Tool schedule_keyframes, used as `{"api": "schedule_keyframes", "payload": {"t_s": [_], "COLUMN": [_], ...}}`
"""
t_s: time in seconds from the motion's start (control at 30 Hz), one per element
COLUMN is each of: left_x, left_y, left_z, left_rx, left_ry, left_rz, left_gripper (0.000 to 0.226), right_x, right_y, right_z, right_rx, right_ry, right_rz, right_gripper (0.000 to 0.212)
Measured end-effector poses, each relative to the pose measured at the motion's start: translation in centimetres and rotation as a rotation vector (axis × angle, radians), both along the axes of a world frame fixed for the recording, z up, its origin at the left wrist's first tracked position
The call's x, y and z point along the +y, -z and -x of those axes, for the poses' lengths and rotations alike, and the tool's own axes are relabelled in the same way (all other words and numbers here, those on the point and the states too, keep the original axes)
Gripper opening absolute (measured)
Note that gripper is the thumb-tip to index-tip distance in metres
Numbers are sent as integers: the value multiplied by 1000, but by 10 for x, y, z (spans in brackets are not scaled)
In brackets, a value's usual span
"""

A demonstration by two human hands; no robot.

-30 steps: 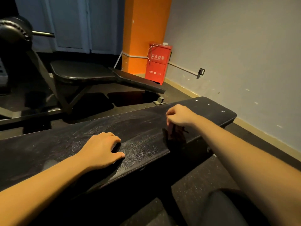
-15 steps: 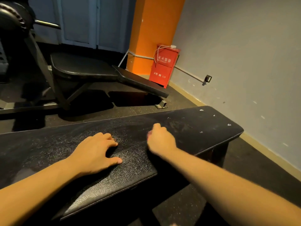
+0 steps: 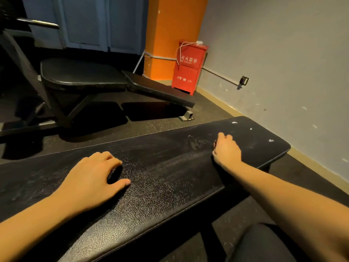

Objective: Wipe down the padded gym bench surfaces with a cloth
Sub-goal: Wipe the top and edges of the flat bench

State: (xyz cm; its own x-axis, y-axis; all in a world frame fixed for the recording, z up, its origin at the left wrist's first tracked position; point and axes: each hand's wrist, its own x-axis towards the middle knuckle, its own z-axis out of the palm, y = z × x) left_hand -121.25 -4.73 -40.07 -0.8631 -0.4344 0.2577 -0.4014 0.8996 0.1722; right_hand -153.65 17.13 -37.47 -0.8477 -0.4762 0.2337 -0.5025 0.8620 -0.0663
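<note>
Flat gym bench pad: wipe streaks show in the dust mid-pad. The far right end looks undone, with white flecks on it. Your left hand rests on the pad, grip apart, fingers loose, holding nothing; use it as a brace. Your right hand sits just right of the streaks, grip clamped. I judge the cloth is balled under it, since only a pale sliver shows. Press flat, overlap strokes, run out to the end edge.

Black padded bench of cracked, grained leatherette, faintly glossy; speckled matt rubber floor.
</note>
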Motion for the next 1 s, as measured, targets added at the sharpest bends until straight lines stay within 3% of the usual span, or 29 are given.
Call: {"api": "schedule_keyframes", "payload": {"t_s": [0.07, 0.17, 0.27, 0.33, 0.4, 0.47, 0.53, 0.63, 0.73, 0.8, 0.9, 1.0], "left_x": [-4, -14, -24, -25, -22, -19, -17, -15, -12, -11, -9, -5], "left_y": [3, 8, 15, 19, 22, 24, 25, 22, 17, 14, 12, 11], "left_z": [17, 34, 37, 37, 37, 37, 38, 37, 32, 30, 29, 34], "left_rx": [-2, 32, 32, 15, 21, 36, 28, 49, 117, 138, 144, 151], "left_ry": [-47, -182, -229, -202, -187, -187, -189, -211, -278, -312, -312, -304], "left_rz": [-18, -40, 30, 94, 121, 125, 126, 96, 53, 38, 26, 19], "left_gripper": [72, 48, 50, 57, 59, 58, 57, 53, 42, 38, 36, 33], "right_x": [-36, -92, -99, -84, -62, -41, -51, -108, -134, -122, -85, -63], "right_y": [4, 7, 9, 6, 3, -1, -1, 2, 10, 9, 5, 3], "right_z": [-24, -104, -138, -90, -13, 48, 50, -31, -119, -110, -13, 55], "right_rx": [-18, -133, -162, -100, -46, -7, 12, -62, -153, -150, -105, 9], "right_ry": [-101, -481, -810, -661, -369, -92, -15, -268, -733, -845, -472, -58], "right_rz": [52, 78, -36, -36, -21, -13, 22, 74, -15, -14, 0, 22], "right_gripper": [31, 21, 29, 21, 14, 24, 35, 25, 25, 21, 7, 20]}}
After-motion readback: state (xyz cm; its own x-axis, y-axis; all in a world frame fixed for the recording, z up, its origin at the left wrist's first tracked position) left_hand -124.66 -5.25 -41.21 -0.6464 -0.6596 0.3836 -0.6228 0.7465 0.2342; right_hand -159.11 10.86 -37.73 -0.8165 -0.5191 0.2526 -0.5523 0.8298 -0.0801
